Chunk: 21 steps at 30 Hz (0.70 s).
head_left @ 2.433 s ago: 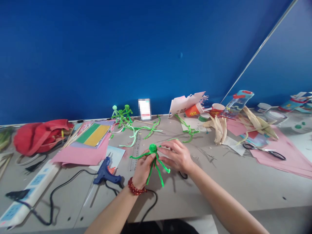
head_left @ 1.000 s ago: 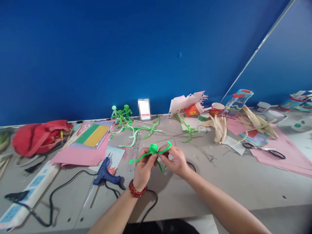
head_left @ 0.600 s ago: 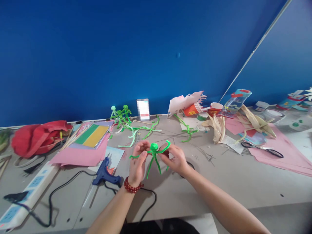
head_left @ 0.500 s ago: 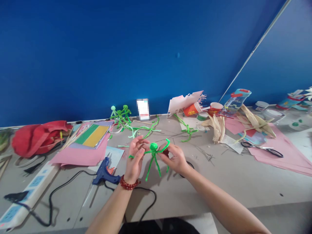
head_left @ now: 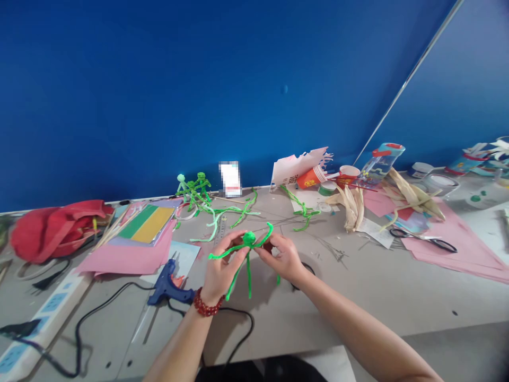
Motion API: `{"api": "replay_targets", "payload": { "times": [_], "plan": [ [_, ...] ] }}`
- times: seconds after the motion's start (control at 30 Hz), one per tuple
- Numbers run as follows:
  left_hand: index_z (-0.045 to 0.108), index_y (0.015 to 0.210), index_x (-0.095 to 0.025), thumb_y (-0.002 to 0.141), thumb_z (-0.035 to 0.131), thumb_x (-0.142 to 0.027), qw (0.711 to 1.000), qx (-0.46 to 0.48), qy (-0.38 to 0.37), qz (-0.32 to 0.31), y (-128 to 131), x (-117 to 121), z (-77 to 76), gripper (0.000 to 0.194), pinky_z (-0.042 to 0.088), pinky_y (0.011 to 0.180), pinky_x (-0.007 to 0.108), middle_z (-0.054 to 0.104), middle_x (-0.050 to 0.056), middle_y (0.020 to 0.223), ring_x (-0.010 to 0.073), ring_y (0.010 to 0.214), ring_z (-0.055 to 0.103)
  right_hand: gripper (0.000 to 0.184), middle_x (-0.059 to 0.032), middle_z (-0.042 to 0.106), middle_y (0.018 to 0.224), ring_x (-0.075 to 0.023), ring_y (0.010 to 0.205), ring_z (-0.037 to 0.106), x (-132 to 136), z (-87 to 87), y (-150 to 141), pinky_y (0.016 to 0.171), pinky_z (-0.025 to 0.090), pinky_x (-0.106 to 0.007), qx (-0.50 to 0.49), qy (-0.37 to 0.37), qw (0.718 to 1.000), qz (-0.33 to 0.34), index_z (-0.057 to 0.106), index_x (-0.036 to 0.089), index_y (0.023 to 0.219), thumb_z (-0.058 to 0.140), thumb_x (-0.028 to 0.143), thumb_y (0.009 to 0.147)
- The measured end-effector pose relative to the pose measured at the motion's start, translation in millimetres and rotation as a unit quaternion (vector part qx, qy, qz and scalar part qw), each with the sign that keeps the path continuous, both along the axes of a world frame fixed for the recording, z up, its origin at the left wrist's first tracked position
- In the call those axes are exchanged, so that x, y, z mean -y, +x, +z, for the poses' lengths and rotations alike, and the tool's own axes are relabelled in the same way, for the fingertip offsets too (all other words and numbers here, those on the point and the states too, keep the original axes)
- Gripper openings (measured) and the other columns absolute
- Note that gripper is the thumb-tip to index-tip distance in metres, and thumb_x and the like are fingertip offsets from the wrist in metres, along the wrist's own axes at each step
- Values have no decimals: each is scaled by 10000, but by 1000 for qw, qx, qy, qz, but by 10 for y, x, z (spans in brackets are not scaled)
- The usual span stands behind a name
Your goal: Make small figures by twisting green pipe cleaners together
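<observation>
Both hands hold a bright green pipe-cleaner figure with a coiled round head, two arms and dangling legs, just above the grey table. My left hand, with a red bead bracelet at the wrist, pinches the figure's left arm. On the other side, my right hand is closed on the right arm near the head. Two finished green figures stand at the back by the blue wall.
A blue glue gun with a black cord lies left of my hands. Pink paper, coloured sheets, a red bag and a power strip are further left. Loose green pipe cleaners, paper cups, corn husks and scissors lie behind and right.
My hands turned and worked the green figure, shifting their grip from its body to its arms. The view has panned slightly.
</observation>
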State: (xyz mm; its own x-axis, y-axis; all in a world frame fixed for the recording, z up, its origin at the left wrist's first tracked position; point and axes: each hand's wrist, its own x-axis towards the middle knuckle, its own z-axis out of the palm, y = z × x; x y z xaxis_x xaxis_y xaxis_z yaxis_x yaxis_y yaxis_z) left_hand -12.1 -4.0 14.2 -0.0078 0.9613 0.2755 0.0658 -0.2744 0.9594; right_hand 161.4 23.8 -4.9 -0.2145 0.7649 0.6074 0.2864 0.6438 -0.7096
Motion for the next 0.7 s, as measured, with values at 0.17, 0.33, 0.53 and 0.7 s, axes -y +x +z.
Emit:
{"api": "replay_targets", "payload": {
  "times": [0.17,0.33,0.53,0.7],
  "plan": [
    [663,1114,-200,841,688,-291,998,56,-28,12,76,26,-31,289,554,776,276,735,84,1043,202,923,687,120,3,586,643,-136,602,544,25,34,8,594,441,-240,-20,1,999,26,634,194,788,589,259,879],
    [660,1076,-195,819,718,-300,996,87,-15,18,131,43,-41,283,570,780,285,739,78,1021,210,940,700,116,2,641,684,-133,602,588,33,17,-11,619,481,-244,-38,-1,999,27,658,204,836,649,316,865],
    [670,1048,-203,810,740,-291,992,120,-28,-1,128,45,-61,263,565,730,242,758,44,905,169,839,711,77,4,640,652,-137,591,597,25,-17,-11,610,480,-245,-30,17,999,16,660,208,827,634,268,868],
    [673,1043,-208,798,761,-291,986,162,-43,-15,131,47,-108,273,562,751,237,751,30,877,156,838,708,65,-5,647,694,-140,621,598,33,-11,9,627,481,-246,0,36,999,17,642,210,843,602,242,883]
  ]
}}
